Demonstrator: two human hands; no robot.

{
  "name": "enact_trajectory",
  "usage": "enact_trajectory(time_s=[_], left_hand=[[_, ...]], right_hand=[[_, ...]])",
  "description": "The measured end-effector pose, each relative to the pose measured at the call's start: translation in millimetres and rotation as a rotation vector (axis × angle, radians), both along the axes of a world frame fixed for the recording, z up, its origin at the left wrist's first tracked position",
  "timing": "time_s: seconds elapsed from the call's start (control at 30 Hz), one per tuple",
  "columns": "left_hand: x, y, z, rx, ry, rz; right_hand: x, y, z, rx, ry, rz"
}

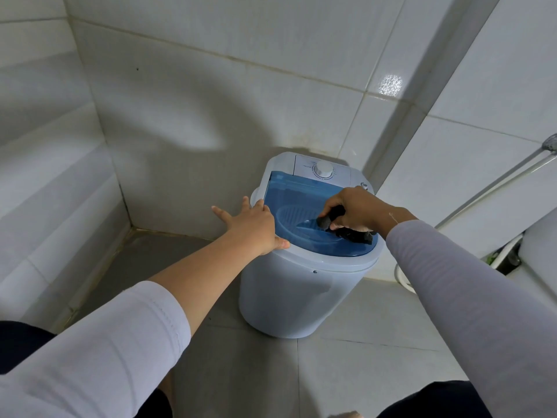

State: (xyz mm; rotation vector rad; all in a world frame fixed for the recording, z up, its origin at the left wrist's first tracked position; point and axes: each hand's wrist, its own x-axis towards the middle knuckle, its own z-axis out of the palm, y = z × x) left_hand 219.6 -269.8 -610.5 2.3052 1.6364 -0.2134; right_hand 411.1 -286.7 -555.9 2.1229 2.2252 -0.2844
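A small white washing machine (295, 297) stands on the floor in a tiled corner. It has a translucent blue lid (301, 191) and a white dial (324, 169) at the back. My left hand (256, 224) lies on the machine's left rim with its fingers straight and spread and the thumb on the front edge. My right hand (352, 211) grips a black cloth (357, 233) on top of the lid near the right rim.
White tiled walls (211, 101) close in behind and on the left. A shower hose (488, 188) runs down the right wall. A white toilet tank (542, 245) sits at the right edge. Grey floor tiles (361, 342) surround the machine.
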Motion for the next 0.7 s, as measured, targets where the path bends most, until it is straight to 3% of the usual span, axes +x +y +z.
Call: enact_trajectory(time_s=[0.23, 0.5, 0.7], left_hand=[[1.2, 1.1, -1.0, 0.002, 0.003, -0.002], [-0.1, -0.2, 0.4, -0.008, 0.004, 0.0], [0.4, 0.0, 1.8, -0.013, 0.009, -0.007]], right_hand=[[1.5, 12.9, 19.9, 0.001, -0.234, 0.056], [-24.6, 15.9, -2.2, 0.01, -0.127, 0.175], [-23.8, 15.1, -15.8, 0.057, -0.19, 0.248]])
